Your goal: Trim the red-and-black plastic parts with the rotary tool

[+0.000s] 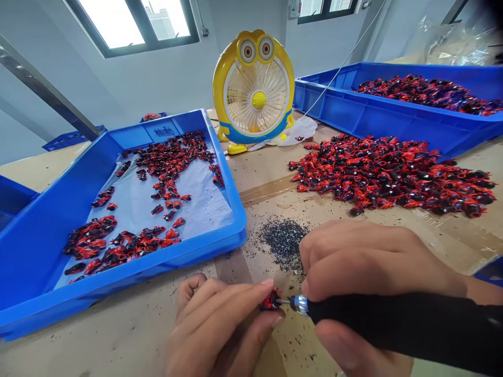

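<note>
At the front middle my left hand (226,319) pinches a small red and black plastic part (270,300) between thumb and fingertips. My right hand (361,262) is wrapped round a black handheld rotary tool (385,319) with a silver collar. The tool lies level, its thin metal bit (284,301) pointing left and meeting the open end of the part. Whether the bit is turning I cannot tell. Just beyond the hands, a heap of black shavings (285,238) is spread on the cardboard table top (271,183).
A blue tray (231,209) on the left holds scattered red and black parts. A large pile of similar parts (389,173) lies on the right, before another filled blue bin (349,112). A yellow fan (258,99) stands at the back, a white cord (346,57) beside it.
</note>
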`<action>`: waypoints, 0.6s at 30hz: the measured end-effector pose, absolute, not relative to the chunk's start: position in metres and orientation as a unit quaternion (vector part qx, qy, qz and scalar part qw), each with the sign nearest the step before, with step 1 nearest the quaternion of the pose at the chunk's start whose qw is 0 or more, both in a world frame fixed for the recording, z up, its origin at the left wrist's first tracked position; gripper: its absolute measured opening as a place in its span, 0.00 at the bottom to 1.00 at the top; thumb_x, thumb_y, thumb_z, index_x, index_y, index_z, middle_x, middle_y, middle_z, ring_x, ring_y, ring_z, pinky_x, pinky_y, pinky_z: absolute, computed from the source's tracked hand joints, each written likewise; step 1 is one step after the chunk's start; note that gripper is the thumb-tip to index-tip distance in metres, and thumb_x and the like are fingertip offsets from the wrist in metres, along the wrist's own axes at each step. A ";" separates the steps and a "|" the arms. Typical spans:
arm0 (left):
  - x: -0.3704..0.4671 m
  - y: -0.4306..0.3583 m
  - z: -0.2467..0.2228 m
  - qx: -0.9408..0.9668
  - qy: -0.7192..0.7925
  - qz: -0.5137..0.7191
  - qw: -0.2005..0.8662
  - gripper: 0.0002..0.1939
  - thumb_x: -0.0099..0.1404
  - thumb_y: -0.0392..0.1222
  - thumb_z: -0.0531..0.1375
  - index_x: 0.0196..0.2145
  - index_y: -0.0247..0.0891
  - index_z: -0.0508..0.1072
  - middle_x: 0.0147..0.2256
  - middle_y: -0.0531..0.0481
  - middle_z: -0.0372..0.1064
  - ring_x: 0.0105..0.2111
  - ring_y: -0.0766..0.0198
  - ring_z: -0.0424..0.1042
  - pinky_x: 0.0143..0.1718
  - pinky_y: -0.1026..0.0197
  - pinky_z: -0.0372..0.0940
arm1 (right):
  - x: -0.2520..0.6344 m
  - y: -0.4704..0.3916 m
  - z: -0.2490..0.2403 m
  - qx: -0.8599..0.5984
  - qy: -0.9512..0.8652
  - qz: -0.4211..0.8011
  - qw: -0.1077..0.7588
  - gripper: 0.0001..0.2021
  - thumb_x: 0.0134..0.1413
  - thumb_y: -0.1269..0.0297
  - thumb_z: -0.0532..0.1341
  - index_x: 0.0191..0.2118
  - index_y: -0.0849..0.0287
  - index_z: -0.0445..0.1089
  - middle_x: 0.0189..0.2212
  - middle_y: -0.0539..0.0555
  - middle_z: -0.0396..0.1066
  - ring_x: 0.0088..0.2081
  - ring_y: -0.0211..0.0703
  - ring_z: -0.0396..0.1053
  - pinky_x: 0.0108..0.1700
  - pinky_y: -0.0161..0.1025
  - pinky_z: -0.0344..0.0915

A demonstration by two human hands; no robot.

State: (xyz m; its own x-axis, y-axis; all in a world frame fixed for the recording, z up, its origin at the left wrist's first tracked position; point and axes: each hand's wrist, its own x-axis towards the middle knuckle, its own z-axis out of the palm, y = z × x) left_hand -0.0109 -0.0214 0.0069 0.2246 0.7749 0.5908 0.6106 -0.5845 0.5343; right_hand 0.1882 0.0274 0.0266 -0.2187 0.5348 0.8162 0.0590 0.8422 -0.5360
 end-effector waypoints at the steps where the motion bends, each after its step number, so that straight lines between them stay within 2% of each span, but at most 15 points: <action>1: -0.011 -0.021 0.007 0.777 0.444 0.436 0.097 0.16 0.64 0.33 0.67 0.49 0.47 0.79 0.38 0.58 0.84 0.30 0.62 0.75 0.44 0.52 0.60 | 0.188 0.027 0.028 -0.205 -0.754 0.208 0.589 0.12 0.69 0.61 0.59 0.32 0.59 0.69 0.20 0.45 0.63 0.22 0.33 0.61 0.25 0.34 0.61; 4: -0.012 -0.019 0.008 0.780 0.432 0.441 0.104 0.16 0.65 0.31 0.67 0.48 0.47 0.79 0.37 0.60 0.83 0.29 0.64 0.74 0.42 0.53 0.59 | 0.190 0.026 0.030 -0.220 -0.757 0.226 0.572 0.12 0.69 0.61 0.61 0.33 0.59 0.69 0.20 0.44 0.62 0.22 0.32 0.61 0.27 0.33 0.62; 7: -0.013 -0.019 0.009 0.779 0.432 0.442 0.107 0.16 0.65 0.31 0.67 0.48 0.47 0.79 0.37 0.60 0.84 0.28 0.65 0.75 0.41 0.53 0.60 | 0.198 0.026 0.032 -0.222 -0.780 0.241 0.533 0.06 0.63 0.67 0.66 0.36 0.58 0.69 0.22 0.43 0.64 0.24 0.31 0.63 0.30 0.30 0.66; 11: -0.014 -0.021 0.008 0.782 0.436 0.433 0.108 0.18 0.65 0.30 0.68 0.50 0.48 0.79 0.38 0.59 0.84 0.29 0.63 0.75 0.43 0.53 0.60 | 0.209 0.027 0.037 -0.213 -0.823 0.239 0.469 0.08 0.58 0.69 0.69 0.38 0.57 0.70 0.26 0.45 0.71 0.26 0.32 0.68 0.33 0.30 0.71; 18: -0.012 -0.022 0.008 0.775 0.443 0.438 0.105 0.17 0.64 0.30 0.68 0.48 0.47 0.79 0.37 0.59 0.84 0.29 0.63 0.75 0.45 0.52 0.60 | 0.205 0.027 0.036 -0.238 -0.797 0.240 0.500 0.06 0.60 0.68 0.68 0.38 0.56 0.70 0.24 0.45 0.69 0.25 0.33 0.66 0.31 0.33 0.70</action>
